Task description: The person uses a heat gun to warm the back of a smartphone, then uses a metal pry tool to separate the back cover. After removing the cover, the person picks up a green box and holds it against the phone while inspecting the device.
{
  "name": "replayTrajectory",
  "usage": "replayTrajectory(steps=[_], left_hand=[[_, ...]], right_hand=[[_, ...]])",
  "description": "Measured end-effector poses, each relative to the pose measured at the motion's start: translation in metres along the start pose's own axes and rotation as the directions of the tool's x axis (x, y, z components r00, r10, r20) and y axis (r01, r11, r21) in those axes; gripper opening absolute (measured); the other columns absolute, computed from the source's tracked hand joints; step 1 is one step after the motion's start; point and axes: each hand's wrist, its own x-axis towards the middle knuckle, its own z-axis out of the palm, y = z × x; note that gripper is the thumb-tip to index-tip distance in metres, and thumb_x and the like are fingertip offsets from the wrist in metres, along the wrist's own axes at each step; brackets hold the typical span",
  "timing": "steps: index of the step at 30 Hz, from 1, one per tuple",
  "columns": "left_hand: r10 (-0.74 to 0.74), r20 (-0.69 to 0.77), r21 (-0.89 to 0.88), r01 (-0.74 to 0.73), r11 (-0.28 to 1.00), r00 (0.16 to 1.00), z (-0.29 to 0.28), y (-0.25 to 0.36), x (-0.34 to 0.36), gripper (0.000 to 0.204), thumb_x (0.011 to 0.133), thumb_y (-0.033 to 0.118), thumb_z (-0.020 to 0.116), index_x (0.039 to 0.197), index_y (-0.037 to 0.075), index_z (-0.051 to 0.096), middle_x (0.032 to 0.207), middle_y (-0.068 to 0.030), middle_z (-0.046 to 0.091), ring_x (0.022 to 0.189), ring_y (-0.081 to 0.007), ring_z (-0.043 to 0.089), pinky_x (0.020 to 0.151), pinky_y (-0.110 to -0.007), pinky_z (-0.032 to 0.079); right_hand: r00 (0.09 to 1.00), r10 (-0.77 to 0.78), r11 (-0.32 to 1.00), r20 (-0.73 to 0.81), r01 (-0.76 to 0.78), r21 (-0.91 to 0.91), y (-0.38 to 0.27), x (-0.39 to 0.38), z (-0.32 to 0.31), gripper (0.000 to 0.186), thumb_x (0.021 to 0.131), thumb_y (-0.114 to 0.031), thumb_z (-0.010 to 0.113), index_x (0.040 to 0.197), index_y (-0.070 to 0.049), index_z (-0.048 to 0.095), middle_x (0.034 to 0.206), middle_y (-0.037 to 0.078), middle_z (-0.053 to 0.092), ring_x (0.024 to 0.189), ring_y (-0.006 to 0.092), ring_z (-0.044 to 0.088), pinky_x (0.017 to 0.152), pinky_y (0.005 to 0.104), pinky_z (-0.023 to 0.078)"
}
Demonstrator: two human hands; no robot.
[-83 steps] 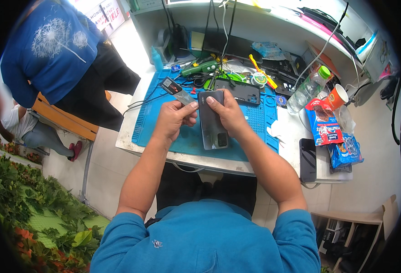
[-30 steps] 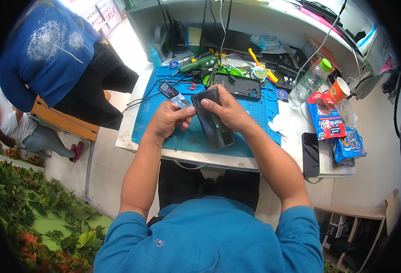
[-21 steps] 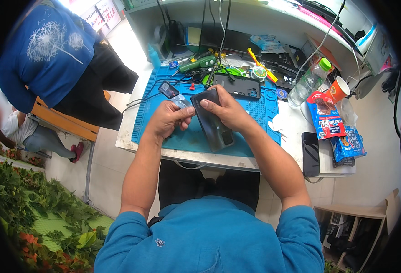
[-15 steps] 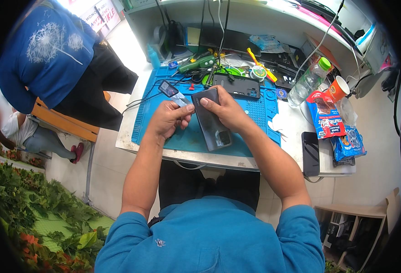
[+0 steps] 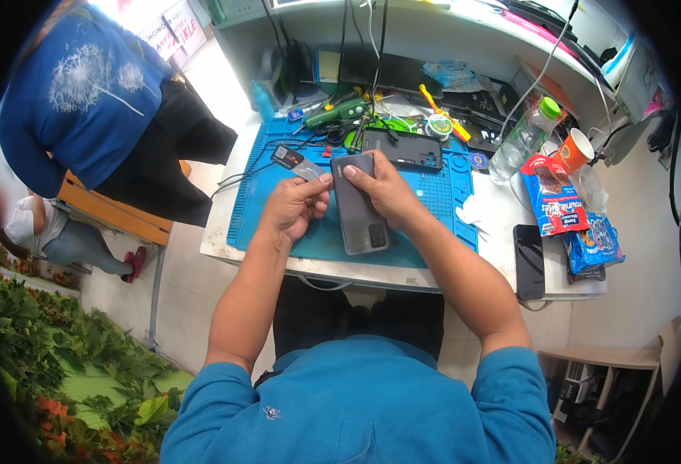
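Left to right, from my remote view. Far left of frame: green plants at lower left, a person in a blue top w/ dark trousers at upper left, by a wooden bench (image 5: 116, 216).

Centre: vs. half a sec ago, the grey phone (image 5: 358, 205) sits a bit more upright in frame, top end near the mat's middle; hands have barely shifted.

My left hand (image 5: 294, 207) is curled, thumb & fingers pinched on a thin grey card (image 5: 307, 170), its corner touching the phone's upper-left edge. My right hand (image 5: 383, 189) lies over the phone's right side, fingers wrapped on its top end, gripping it. Phone is back-up, over the blue mat (image 5: 279, 232), between both hands.

Right: a 2nd dark phone (image 5: 402, 148) just above, a clear bottle (image 5: 522, 139), an orange cup (image 5: 575, 148), snack packs (image 5: 568, 213), a black phone (image 5: 529, 261) at desk edge.
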Motion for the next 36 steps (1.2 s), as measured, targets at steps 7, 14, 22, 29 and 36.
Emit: replayTrajectory(steps=[7,14,22,29,36], left_hand=[[0.027,-0.053,-0.028,-0.029,0.999,0.998,0.003,-0.004,0.004,0.022,0.096,0.020,0.084,0.100,0.002,0.072,0.077,-0.0025,0.070,0.060,-0.0096,0.064,0.054,-0.021,0.051],[0.028,-0.063,-0.049,-0.031,0.998,0.998,0.001,-0.006,0.006,0.021,0.096,0.020,0.083,0.100,0.003,0.071,0.077,-0.0015,0.070,0.062,-0.0092,0.064,0.056,-0.023,0.052],[0.028,-0.080,-0.077,-0.034,0.996,0.996,0.002,-0.005,0.005,0.021,0.097,0.021,0.083,0.101,0.005,0.070,0.078,-0.0001,0.069,0.062,-0.0079,0.064,0.056,-0.022,0.051],[0.031,-0.076,-0.093,-0.038,0.995,0.997,0.000,-0.006,0.006,0.021,0.097,0.021,0.083,0.101,0.006,0.069,0.079,0.0002,0.069,0.062,-0.0073,0.064,0.055,-0.022,0.051],[0.039,-0.085,-0.091,-0.047,0.995,0.996,-0.001,-0.006,0.008,0.022,0.097,0.022,0.083,0.103,0.007,0.068,0.079,0.0003,0.069,0.062,-0.0075,0.064,0.056,-0.022,0.051]], right_hand=[[1.000,0.014,0.990,-0.010,-0.012,0.141,0.009,0.001,0.004,0.044,0.106,-0.027,0.071,0.132,-0.001,0.047,0.113,0.010,0.066,0.097,0.0142,0.067,0.082,0.0318,0.060],[0.999,0.051,0.991,0.007,-0.051,0.124,0.006,0.000,0.004,0.042,0.107,-0.026,0.070,0.132,-0.002,0.046,0.114,0.010,0.065,0.099,0.0137,0.066,0.084,0.0318,0.060],[0.999,0.034,0.983,0.034,-0.040,0.182,0.015,0.002,0.004,0.045,0.107,-0.027,0.071,0.133,-0.001,0.046,0.115,0.010,0.064,0.101,0.0143,0.066,0.084,0.0316,0.060],[0.998,0.039,0.989,0.043,-0.045,0.143,0.011,-0.001,0.005,0.046,0.106,-0.028,0.072,0.132,0.000,0.046,0.115,0.011,0.063,0.100,0.0145,0.066,0.083,0.0318,0.060],[0.999,0.016,0.994,0.048,-0.021,0.108,0.014,0.001,0.005,0.046,0.106,-0.029,0.072,0.131,0.000,0.045,0.113,0.011,0.062,0.099,0.0146,0.065,0.082,0.0315,0.059]])
